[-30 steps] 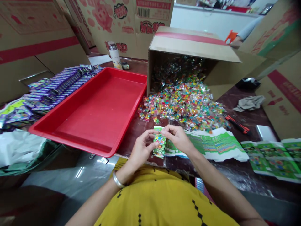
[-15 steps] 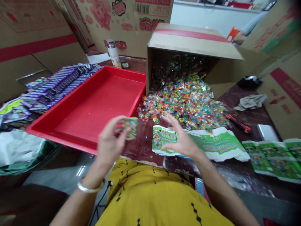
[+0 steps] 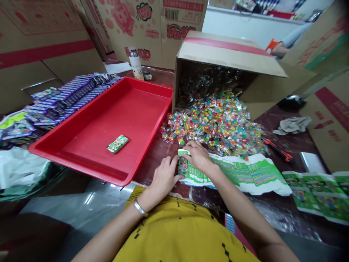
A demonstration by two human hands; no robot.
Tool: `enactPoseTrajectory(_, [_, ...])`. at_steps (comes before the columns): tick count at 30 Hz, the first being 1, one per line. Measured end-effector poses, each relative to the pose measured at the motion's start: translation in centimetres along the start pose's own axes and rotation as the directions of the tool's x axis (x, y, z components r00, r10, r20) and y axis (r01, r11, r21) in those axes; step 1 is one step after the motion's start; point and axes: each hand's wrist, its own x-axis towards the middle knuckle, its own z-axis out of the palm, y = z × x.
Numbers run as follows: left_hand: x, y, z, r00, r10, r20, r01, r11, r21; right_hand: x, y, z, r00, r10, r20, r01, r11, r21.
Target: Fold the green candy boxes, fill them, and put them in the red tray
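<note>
Flat green printed candy cartons [image 3: 231, 171] lie fanned in an overlapping row along the table's front edge. At the row's left end, my left hand [image 3: 164, 175] rests with fingers spread and thumb apart, touching the edge of the end carton [image 3: 183, 165]. My right hand [image 3: 198, 156] lies over the same end, its thumb and bent fingers closed at that carton's far edge; the fingertips are partly hidden. A small filled green carton [image 3: 117, 143] lies in the red tray [image 3: 89, 120] on the left.
Wrapped colourful candies [image 3: 215, 120] spill from a tipped cardboard box [image 3: 231, 54] behind my hands. Purple packs [image 3: 73, 94] are stacked left of the tray. A red-black cutter [image 3: 279, 150], a grey cloth [image 3: 293, 125] and more green cartons [image 3: 319, 194] sit right. Another person's arm [image 3: 289, 42] shows behind.
The small green carton has left my left hand and now lies in the red tray. My left hand has moved right to the row; my right hand has come down onto its end.
</note>
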Motion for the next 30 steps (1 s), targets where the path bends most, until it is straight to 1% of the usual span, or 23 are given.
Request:
enactPoseTrajectory(2, [-0.1,-0.4,0.7,0.999,-0.042,-0.008,0.042,0.999,-0.027,-0.3,-0.1,-0.3,0.998,-0.026,-0.057,0.030,0.998,0.062])
enactPoseTrajectory(3, [-0.2,-0.6,0.7,0.999,-0.049,-0.019,0.049,0.998,-0.047,-0.5,-0.2,-0.5,0.995,-0.014,-0.101,0.025,0.994,0.110])
enactPoseTrajectory(4, [-0.2,-0.7,0.6,0.998,-0.048,-0.029,0.046,0.996,-0.075,-0.7,-0.4,-0.8,0.989,0.025,-0.144,0.001,0.985,0.175])
enactPoseTrajectory(5, [-0.3,-0.7,0.5,0.998,-0.039,-0.040,0.035,0.993,-0.113,-0.9,-0.6,-1.1,0.981,0.090,-0.174,-0.042,0.963,0.265])
enactPoseTrajectory(6, [-0.4,-0.6,0.3,0.998,-0.028,-0.056,0.018,0.986,-0.163,-1.0,-0.8,-1.3,0.969,0.174,-0.177,-0.098,0.922,0.374])
enactPoseTrajectory(7, [-0.4,-0.4,0.1,0.997,-0.019,-0.080,0.001,0.975,-0.221,-1.0,-1.2,-1.6,0.954,0.261,-0.146,-0.159,0.856,0.491])
enactPoseTrajectory(9, [-0.2,0.4,-0.3,0.991,-0.013,-0.135,-0.034,0.940,-0.340,-1.1,-1.9,-2.0,0.922,0.387,-0.027,-0.266,0.680,0.683])
enactPoseTrajectory(11, [0.1,1.1,-0.9,0.984,-0.028,-0.177,-0.056,0.891,-0.450,-1.3,-2.8,-2.4,0.902,0.427,0.061,-0.305,0.531,0.791])
enactPoseTrajectory(12, [0.3,1.4,-1.2,0.983,-0.040,-0.181,-0.060,0.856,-0.513,-1.6,-3.2,-2.5,0.902,0.424,0.074,-0.296,0.485,0.823])
enactPoseTrajectory(13, [0.5,1.5,-1.6,0.985,-0.054,-0.166,-0.055,0.805,-0.591,-1.9,-3.6,-2.6,0.911,0.405,0.072,-0.273,0.463,0.843])
enactPoseTrajectory(14, [0.7,1.5,-2.0,0.990,-0.065,-0.128,-0.041,0.726,-0.686,-2.3,-3.9,-2.7,0.928,0.368,0.067,-0.245,0.463,0.852])
enactPoseTrajectory(15, [0.8,1.4,-2.4,0.995,-0.065,-0.071,-0.015,0.618,-0.786,-2.8,-4.2,-2.8,0.947,0.315,0.064,-0.217,0.478,0.851])
enactPoseTrajectory(17, [0.9,1.0,-3.1,0.998,-0.014,0.057,0.059,0.354,-0.934,-3.6,-4.4,-3.1,0.978,0.193,0.082,-0.174,0.528,0.831])
enactPoseTrajectory(18, [0.8,0.8,-3.4,0.994,0.026,0.110,0.101,0.237,-0.966,-3.9,-4.4,-3.4,0.985,0.147,0.095,-0.162,0.555,0.816])
enactPoseTrajectory(19, [0.7,0.5,-3.6,0.987,0.062,0.152,0.141,0.156,-0.978,-4.2,-4.4,-3.7,0.987,0.113,0.114,-0.159,0.580,0.799])
enactPoseTrajectory(20, [0.5,0.3,-3.7,0.978,0.091,0.187,0.176,0.112,-0.978,-4.3,-4.3,-4.1,0.986,0.088,0.140,-0.164,0.603,0.781])
enactPoseTrajectory(21, [0.3,0.2,-3.8,0.969,0.117,0.218,0.207,0.098,-0.973,-4.2,-4.2,-4.6,0.982,0.067,0.178,-0.180,0.627,0.758])
enactPoseTrajectory(23, [-0.2,0.1,-3.7,0.952,0.159,0.262,0.243,0.126,-0.962,-4.0,-4.0,-5.6,0.960,0.021,0.280,-0.221,0.674,0.705])
enactPoseTrajectory(24, [-0.4,0.1,-3.7,0.949,0.168,0.267,0.244,0.147,-0.959,-3.9,-3.9,-6.0,0.946,0.003,0.325,-0.239,0.685,0.688])
enactPoseTrajectory(25, [-0.5,0.2,-3.6,0.951,0.161,0.262,0.237,0.160,-0.958,-3.8,-3.9,-6.3,0.941,0.009,0.338,-0.252,0.686,0.683])
enactPoseTrajectory(26, [-0.5,0.4,-3.5,0.959,0.135,0.248,0.226,0.162,-0.961,-3.7,-3.9,-6.3,0.951,0.047,0.306,-0.255,0.678,0.690])
enactPoseTrajectory(28, [-0.4,0.7,-3.1,0.978,0.037,0.204,0.198,0.129,-0.972,-3.8,-4.1,-5.7,0.970,0.186,0.156,-0.240,0.639,0.731])
enactPoseTrajectory(30, [-0.3,1.0,-2.6,0.985,-0.084,0.148,0.155,0.075,-0.985,-4.3,-4.5,-4.3,0.951,0.309,0.020,-0.207,0.586,0.783])
